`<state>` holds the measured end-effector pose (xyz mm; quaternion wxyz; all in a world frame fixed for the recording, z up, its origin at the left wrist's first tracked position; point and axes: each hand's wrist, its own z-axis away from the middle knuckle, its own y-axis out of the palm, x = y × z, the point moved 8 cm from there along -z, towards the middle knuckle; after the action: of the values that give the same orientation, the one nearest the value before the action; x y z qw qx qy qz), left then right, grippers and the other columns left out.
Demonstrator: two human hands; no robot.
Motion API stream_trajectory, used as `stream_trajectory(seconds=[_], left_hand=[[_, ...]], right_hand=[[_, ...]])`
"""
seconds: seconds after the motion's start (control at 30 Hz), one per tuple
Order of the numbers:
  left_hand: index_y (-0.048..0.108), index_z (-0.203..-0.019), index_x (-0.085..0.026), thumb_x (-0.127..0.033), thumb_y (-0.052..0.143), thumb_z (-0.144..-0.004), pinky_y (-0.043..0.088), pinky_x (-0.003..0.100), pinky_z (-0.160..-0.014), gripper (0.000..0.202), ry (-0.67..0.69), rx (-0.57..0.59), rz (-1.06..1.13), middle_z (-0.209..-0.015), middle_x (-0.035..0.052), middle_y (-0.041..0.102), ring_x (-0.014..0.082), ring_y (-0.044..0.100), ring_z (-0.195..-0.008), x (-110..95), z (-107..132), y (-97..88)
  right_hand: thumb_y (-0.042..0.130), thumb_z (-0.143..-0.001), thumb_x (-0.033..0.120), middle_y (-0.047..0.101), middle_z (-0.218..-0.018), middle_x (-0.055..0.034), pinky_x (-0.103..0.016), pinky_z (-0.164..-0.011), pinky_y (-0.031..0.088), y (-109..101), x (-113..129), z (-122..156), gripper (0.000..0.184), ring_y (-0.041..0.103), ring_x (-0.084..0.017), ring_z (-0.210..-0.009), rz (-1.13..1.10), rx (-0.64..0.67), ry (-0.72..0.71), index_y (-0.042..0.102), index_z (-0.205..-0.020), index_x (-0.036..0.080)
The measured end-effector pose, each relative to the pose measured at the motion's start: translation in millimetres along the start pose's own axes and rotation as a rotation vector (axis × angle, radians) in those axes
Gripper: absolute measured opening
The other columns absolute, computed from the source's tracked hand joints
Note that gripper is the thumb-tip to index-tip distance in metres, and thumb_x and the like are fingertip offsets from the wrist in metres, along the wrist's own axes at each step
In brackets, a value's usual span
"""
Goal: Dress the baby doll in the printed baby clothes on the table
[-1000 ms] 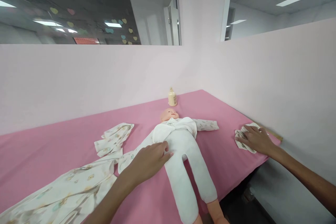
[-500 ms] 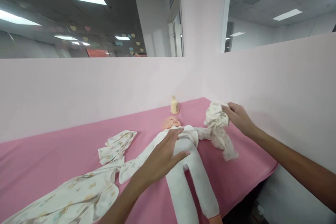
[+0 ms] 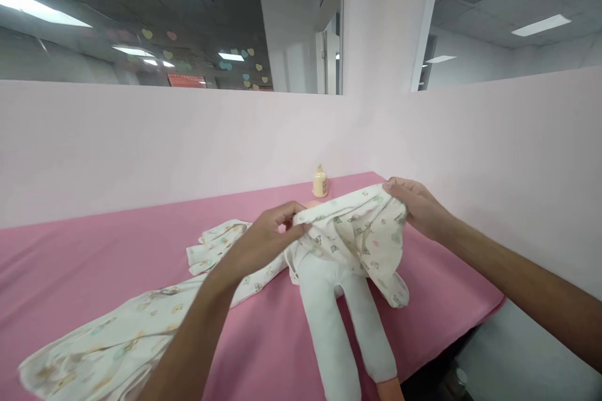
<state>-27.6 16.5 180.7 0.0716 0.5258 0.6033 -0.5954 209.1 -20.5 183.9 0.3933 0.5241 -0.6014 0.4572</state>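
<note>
White, floppy, small-print fabric garment [image 3: 350,229], lately bunched in right hand [image 3: 417,203], now stretched above torso of white cloth-legged baby doll [image 3: 324,301]; left hand [image 3: 275,230] pinching opposite end: apparently opened out.

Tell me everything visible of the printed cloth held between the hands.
The printed cloth is cream-white and looks soft and thin, with scattered green, grey and pink motifs. The left hand and right hand pinch its upper edge, stretched and rising toward the right; below, it hangs in loose folds, with a rounded end at lower right. It hides most of the upper body of the doll. Its full shape, and whether it touches the doll, cannot be told.
</note>
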Motion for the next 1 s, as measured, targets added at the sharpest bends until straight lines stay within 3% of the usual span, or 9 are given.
stream_trajectory(seconds=[0.13,0.23,0.37,0.47,0.57,0.67,0.73,0.83,1.0], left_hand=[[0.058,-0.082,-0.021,-0.028,0.06,-0.08,0.046,0.028,-0.071,0.008,-0.004,-0.151,0.3,-0.081,0.0008,0.063,0.0166,0.059,-0.078,-3,11,-30.1],[0.058,-0.075,-0.02,-0.014,0.06,-0.076,0.046,0.024,-0.066,0.006,0.188,-0.339,0.568,-0.079,-0.0002,0.061,0.013,0.056,-0.074,-20,24,-48.3],[0.059,-0.075,-0.019,-0.002,0.053,-0.072,0.047,0.026,-0.065,0.019,0.453,-0.406,0.809,-0.084,0.0014,0.061,0.0157,0.057,-0.081,-42,42,-61.7],[0.059,-0.078,-0.019,0.0,0.048,-0.072,0.048,0.027,-0.062,0.023,0.462,-0.418,0.844,-0.093,0.0027,0.062,0.0171,0.058,-0.083,-45,43,-65.1],[0.055,-0.074,-0.02,-0.004,0.049,-0.074,0.043,0.024,-0.053,0.016,0.356,-0.414,0.81,-0.097,0.0027,0.064,0.0151,0.057,-0.074,-38,36,-59.2],[0.057,-0.077,-0.02,-0.01,0.05,-0.077,0.041,0.023,-0.05,0.012,0.21,-0.313,0.638,-0.095,0.0027,0.065,0.0124,0.055,-0.066,-35,27,-39.2],[0.062,-0.084,-0.02,-0.011,0.048,-0.078,0.043,0.023,-0.054,0.017,0.166,-0.208,0.459,-0.095,0.0029,0.065,0.0126,0.056,-0.07,-38,25,-21.5],[0.065,-0.093,-0.021,-0.01,0.042,-0.08,0.047,0.024,-0.063,0.029,0.203,-0.101,0.249,-0.097,0.0024,0.064,0.014,0.058,-0.082,-49,25,0.6],[0.065,-0.099,-0.025,-0.01,0.039,-0.084,0.049,0.025,-0.069,0.033,0.239,-0.186,0.009,-0.1,0.0024,0.061,0.0142,0.056,-0.086,-52,22,7.5]], right_hand=[[0.065,-0.083,0.046,0.042,-0.059,0.0047,-0.02,-0.048,0.035,-9,21,-2,0.038,0.039,-0.007,-0.052,-0.153,0.007,-0.089,0.045,-0.065,0.018],[0.066,-0.082,0.044,0.042,-0.056,0.0052,-0.02,-0.042,0.028,-9,48,1,0.036,0.035,-0.006,-0.047,-0.071,0.003,-0.209,0.047,-0.065,0.019],[0.064,-0.085,0.041,0.043,-0.053,0.0035,-0.023,-0.041,0.024,-2,97,12,0.035,0.035,-0.008,-0.047,0.298,-0.03,-0.514,0.051,-0.062,0.019],[0.061,-0.086,0.041,0.04,-0.051,0.0028,-0.025,-0.044,0.023,13,121,22,0.039,0.033,-0.008,-0.047,0.631,-0.047,-0.672,0.049,-0.057,0.019],[0.067,-0.079,0.048,0.051,-0.06,0.0007,-0.025,-0.051,0.032,40,112,20,0.032,0.044,-0.011,-0.055,0.88,0.134,-0.543,0.06,-0.067,0.019],[0.071,-0.072,0.053,0.064,-0.089,-0.0036,-0.028,-0.066,0.043,70,77,23,0.04,0.057,-0.018,-0.08,0.92,0.384,-0.287,0.066,-0.098,0.023],[0.07,-0.074,0.051,0.065,-0.099,-0.0045,-0.031,-0.073,0.046,88,58,28,0.042,0.058,-0.02,-0.089,0.813,0.466,-0.19,0.064,-0.105,0.023],[0.064,-0.081,0.044,0.064,-0.091,-0.0031,-0.03,-0.07,0.046,110,36,32,0.028,0.058,-0.017,-0.084,0.553,0.524,-0.087,0.065,-0.098,0.021],[0.06,-0.086,0.037,0.058,-0.073,-0.0004,-0.028,-0.066,0.046,124,8,30,0.023,0.056,-0.012,-0.069,-0.02,0.631,0.095,0.062,-0.076,0.017]])
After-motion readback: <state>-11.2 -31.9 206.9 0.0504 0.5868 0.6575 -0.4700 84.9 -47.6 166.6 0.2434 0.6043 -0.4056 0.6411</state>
